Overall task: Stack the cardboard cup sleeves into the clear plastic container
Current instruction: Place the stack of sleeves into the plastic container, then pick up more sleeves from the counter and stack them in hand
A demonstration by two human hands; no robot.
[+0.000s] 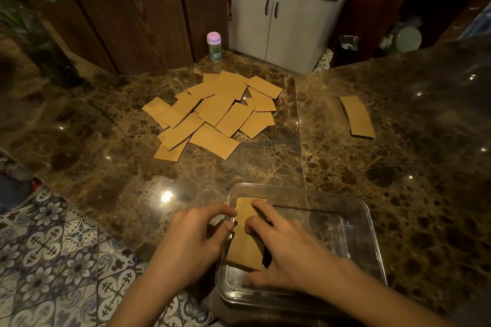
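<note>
A clear plastic container [366,223] sits at the near edge of the marble counter. Inside, against its left wall, lies a small stack of brown cardboard sleeves [245,249]. My right hand [281,249] rests inside the container, with its fingertips pressing on that stack. My left hand [196,239] is at the container's left rim, thumb and forefinger touching the stack's edge. A loose pile of several flat sleeves [215,111] lies in the middle of the counter. A short stack of sleeves [357,116] lies apart to the right.
A small bottle with a pink cap [214,46] stands at the counter's far edge. Behind it are a dark wooden panel, a white cabinet [279,23] with a sink and a plant at the far left. Patterned floor tiles [53,260] lie below the counter's left edge.
</note>
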